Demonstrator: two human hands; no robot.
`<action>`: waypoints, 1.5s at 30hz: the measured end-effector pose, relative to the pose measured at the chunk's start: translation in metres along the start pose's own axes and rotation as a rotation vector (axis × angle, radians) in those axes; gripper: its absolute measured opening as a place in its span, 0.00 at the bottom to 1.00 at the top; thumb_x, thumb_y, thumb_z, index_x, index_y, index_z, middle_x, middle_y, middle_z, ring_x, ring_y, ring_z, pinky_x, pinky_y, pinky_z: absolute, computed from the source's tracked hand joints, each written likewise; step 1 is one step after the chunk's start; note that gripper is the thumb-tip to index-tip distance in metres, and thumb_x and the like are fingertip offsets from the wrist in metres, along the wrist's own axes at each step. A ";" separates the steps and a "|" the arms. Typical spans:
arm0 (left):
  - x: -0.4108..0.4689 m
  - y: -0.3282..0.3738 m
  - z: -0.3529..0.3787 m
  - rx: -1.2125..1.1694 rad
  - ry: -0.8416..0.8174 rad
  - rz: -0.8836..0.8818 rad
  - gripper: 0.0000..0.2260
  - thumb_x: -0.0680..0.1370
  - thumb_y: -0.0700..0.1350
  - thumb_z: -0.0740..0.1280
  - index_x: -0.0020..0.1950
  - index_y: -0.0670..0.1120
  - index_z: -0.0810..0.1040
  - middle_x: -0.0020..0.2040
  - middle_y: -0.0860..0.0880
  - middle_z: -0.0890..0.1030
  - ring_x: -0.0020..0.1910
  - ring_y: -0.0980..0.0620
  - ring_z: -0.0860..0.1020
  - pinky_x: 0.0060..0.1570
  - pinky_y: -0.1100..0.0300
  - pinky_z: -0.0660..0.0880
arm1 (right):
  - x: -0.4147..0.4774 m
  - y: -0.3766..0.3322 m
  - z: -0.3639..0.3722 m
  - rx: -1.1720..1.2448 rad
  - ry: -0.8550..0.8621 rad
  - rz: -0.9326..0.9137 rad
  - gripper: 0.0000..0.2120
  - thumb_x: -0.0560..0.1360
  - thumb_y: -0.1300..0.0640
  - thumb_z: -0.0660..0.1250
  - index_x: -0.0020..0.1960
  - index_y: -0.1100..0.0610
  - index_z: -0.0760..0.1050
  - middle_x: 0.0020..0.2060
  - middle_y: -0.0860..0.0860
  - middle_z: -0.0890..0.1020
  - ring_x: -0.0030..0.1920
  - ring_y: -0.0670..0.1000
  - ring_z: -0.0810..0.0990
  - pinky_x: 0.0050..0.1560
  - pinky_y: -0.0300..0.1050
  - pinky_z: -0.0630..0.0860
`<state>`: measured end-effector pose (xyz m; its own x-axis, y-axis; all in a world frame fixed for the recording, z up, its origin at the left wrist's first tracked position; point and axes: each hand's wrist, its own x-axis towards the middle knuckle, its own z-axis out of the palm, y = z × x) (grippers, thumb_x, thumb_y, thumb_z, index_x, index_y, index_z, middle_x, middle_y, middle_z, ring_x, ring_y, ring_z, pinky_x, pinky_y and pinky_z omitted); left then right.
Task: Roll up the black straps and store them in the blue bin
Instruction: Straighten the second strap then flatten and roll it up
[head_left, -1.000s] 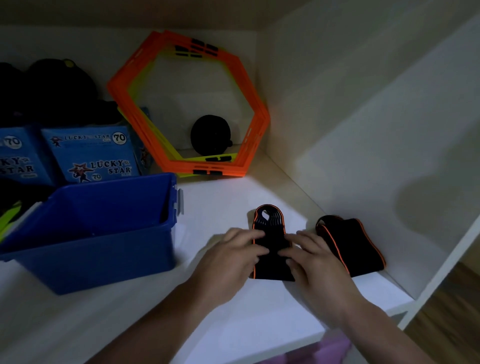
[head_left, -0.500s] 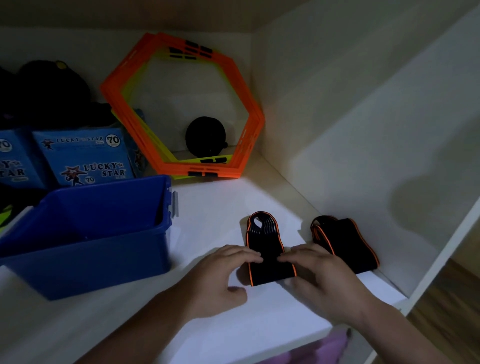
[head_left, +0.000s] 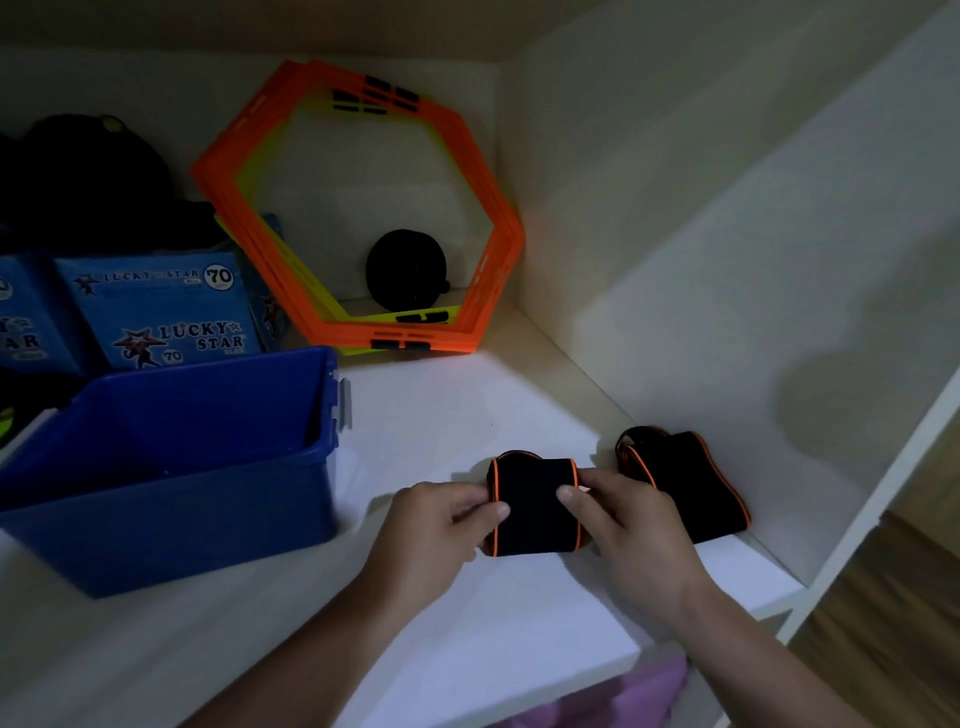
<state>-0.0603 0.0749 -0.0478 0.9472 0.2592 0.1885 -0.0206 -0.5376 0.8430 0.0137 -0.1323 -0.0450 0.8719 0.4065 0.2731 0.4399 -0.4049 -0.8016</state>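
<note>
A black strap (head_left: 535, 506) with orange edging is pinched at its two sides by the left hand (head_left: 441, 525) and the right hand (head_left: 628, 525) on a white shelf (head_left: 467, 623). A second strap (head_left: 685, 483) is seen just beside it, a blue bin (head_left: 171, 467) to the left.

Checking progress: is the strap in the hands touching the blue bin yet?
Apart. The head view shows bare shelf between the strap and the bin.

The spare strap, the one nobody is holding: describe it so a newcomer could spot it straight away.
Find the white shelf and follow it to its right end, at the side wall. The spare strap lies there close by the wall, black with orange edging. Unlike the held strap to its left, which the left hand and right hand grip, it is in no hand.
</note>
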 end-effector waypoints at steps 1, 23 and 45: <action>0.001 0.003 0.001 0.007 0.012 -0.023 0.09 0.78 0.48 0.71 0.43 0.45 0.86 0.34 0.45 0.84 0.31 0.55 0.80 0.40 0.51 0.83 | 0.003 0.001 0.002 -0.063 0.022 0.006 0.08 0.81 0.48 0.65 0.51 0.48 0.83 0.34 0.46 0.85 0.36 0.43 0.83 0.39 0.40 0.77; 0.016 0.014 0.005 -0.201 0.040 -0.298 0.06 0.76 0.39 0.74 0.39 0.46 0.85 0.33 0.43 0.81 0.26 0.52 0.80 0.33 0.54 0.84 | 0.016 -0.004 0.007 -0.135 -0.045 0.163 0.10 0.73 0.60 0.63 0.43 0.52 0.83 0.28 0.52 0.83 0.31 0.50 0.81 0.36 0.47 0.79; 0.147 0.031 0.048 -0.518 0.035 -0.323 0.05 0.78 0.36 0.72 0.52 0.38 0.77 0.33 0.43 0.78 0.19 0.56 0.75 0.21 0.62 0.77 | 0.152 -0.023 -0.047 -0.645 0.003 0.162 0.11 0.72 0.63 0.63 0.46 0.61 0.84 0.40 0.58 0.86 0.42 0.57 0.83 0.41 0.44 0.77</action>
<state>0.0933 0.0578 -0.0176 0.9206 0.3751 -0.1085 0.1047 0.0304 0.9940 0.1465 -0.0993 0.0399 0.9381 0.2969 0.1783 0.3427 -0.8703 -0.3538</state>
